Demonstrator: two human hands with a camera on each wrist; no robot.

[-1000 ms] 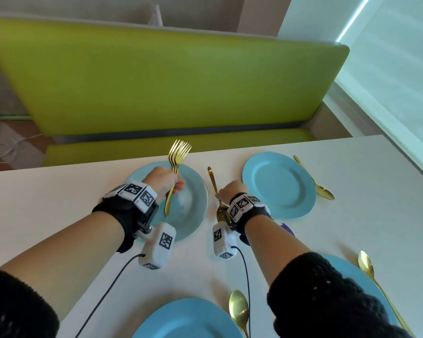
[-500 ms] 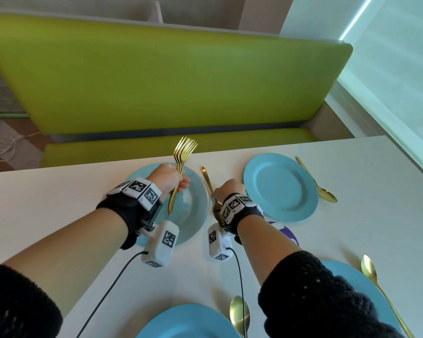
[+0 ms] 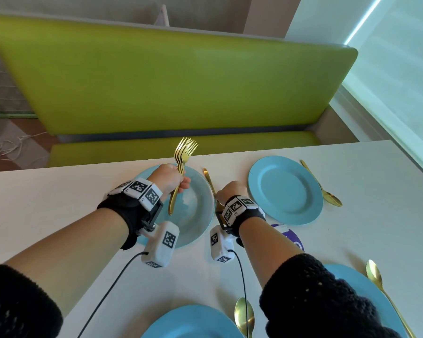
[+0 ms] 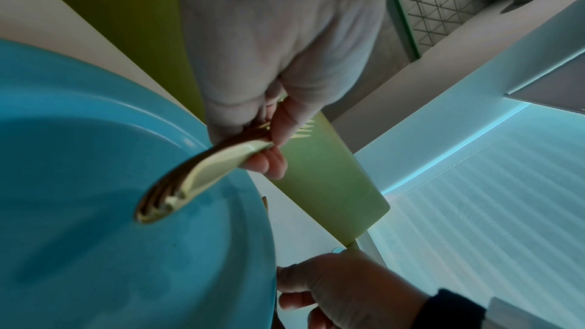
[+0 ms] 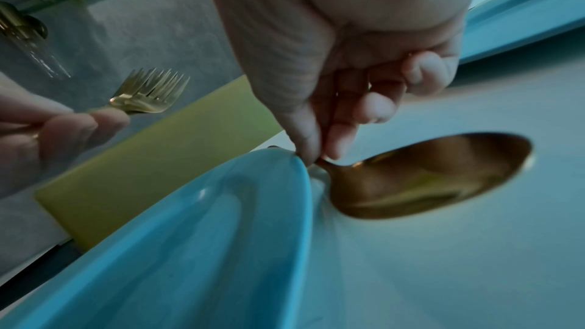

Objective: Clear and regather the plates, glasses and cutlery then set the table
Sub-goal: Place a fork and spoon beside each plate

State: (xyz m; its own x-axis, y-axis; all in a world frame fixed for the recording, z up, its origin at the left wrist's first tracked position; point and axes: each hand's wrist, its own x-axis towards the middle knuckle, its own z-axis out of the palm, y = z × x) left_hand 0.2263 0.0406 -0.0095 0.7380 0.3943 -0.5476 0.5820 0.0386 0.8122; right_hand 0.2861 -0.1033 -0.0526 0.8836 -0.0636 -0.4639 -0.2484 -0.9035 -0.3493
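Left hand [image 3: 169, 179] clamped on a bundle of gold forks [image 3: 183, 158], tines up past the fingertips, handles hanging below the fist over the far-left blue plate [image 3: 193, 225]; the bundle has drifted a little further from the body and up over the last second, grip unchanged. Right hand [image 3: 231, 191] has closed in on the gold spoon [image 5: 427, 179] lying just right of that plate: a second ago it hovered over the handle, now the right wrist view shows thumb and fingertips [image 5: 335, 144] pinched together on the spoon's neck, right against the plate rim. Bowl sits just below the fingertips and looks to be on the white table [image 3: 352, 240] still; can't tell whether it has lifted. The handle runs out beyond the knuckles in the head view. Read: forks are gathered, spoon collection starting. Three more spoons left: one beside the far-right plate [image 3: 285, 190], one near each of the two near plates. No glasses visible on the table. Plates untouched, so the clearing is well short of half done. Risk: a pinch that close to the rim could nudge the plate on lift.
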